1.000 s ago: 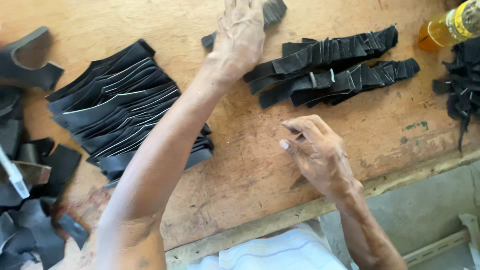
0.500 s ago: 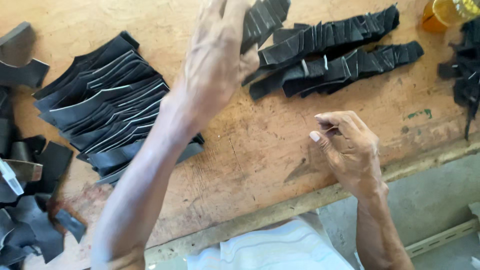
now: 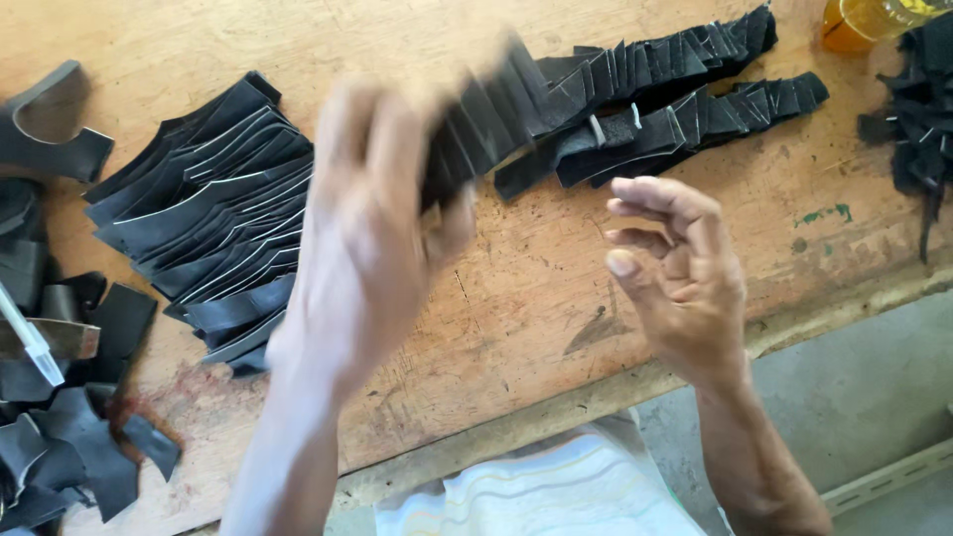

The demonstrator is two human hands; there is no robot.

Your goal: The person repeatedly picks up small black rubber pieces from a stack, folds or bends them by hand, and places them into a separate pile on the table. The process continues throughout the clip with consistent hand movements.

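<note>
Far left of the wooden table (image 3: pixel 298 40): loose black leather scraps (image 3: pixel 60 437) and a fanned pile of black leather pieces (image 3: pixel 208 228). Left hand (image 3: pixel 372 248), motion-blurred, raised above the table, fingers clamped on a stack of black leather strips (image 3: pixel 486 124). Right hand (image 3: pixel 675 273) hovers near the table's near edge, fingers curled, half apart, holding nothing. Far right: two rows of overlapped black strips (image 3: pixel 685 109), an amber bottle (image 3: pixel 864 20), another black scrap heap (image 3: pixel 918 109).
</note>
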